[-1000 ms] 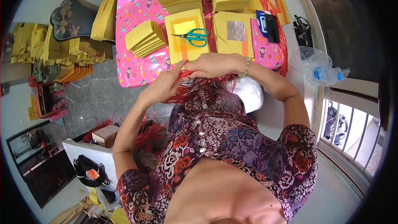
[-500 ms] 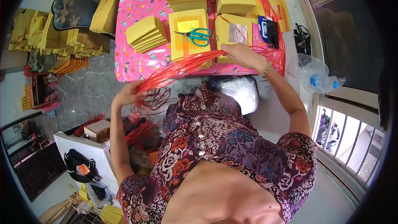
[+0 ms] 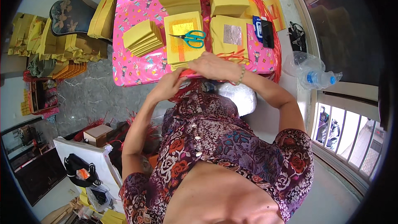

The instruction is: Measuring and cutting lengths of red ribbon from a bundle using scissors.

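Hands meeting at the near edge of the pink patterned tablecloth (image 3: pixel 137 64), left hand (image 3: pixel 168 86) and right hand (image 3: pixel 213 66) both closed on thin red plastic strings (image 3: pixel 190 74), teal-handled scissors (image 3: pixel 191 38) on yellow paper stack (image 3: pixel 182 49) just beyond.

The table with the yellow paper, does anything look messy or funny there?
A little. The teal scissors lie right on a yellow paper stack, and red strings trail loose over the pink table edge. Both hands, left hand and right hand, grip a red bundle.
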